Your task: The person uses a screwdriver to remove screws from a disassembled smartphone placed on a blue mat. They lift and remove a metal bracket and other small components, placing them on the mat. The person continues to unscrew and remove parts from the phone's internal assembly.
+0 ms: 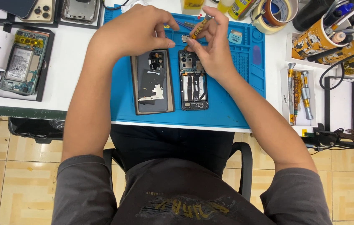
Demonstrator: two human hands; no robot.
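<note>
An opened phone body [194, 85] with its circuit boards showing lies upright on a blue work mat [235, 104]. Beside it on the left lies the dark back cover [153, 83] with small metal parts on it. My right hand [212, 46] holds a yellow-and-black screwdriver [198, 28] by its shaft, tip pointing down toward the phone's top. My left hand [137, 31] hovers above the back cover's top, its fingertips pinching a small grey part [184, 39] near the screwdriver tip.
Another opened phone [22, 62] sits on a black tray at the left, more phones [43, 10] at the back left. Tape rolls [275, 12], a tool cup [316, 37] and a screwdriver set [298, 96] stand at the right. A black arm [343, 138] juts out at the right edge.
</note>
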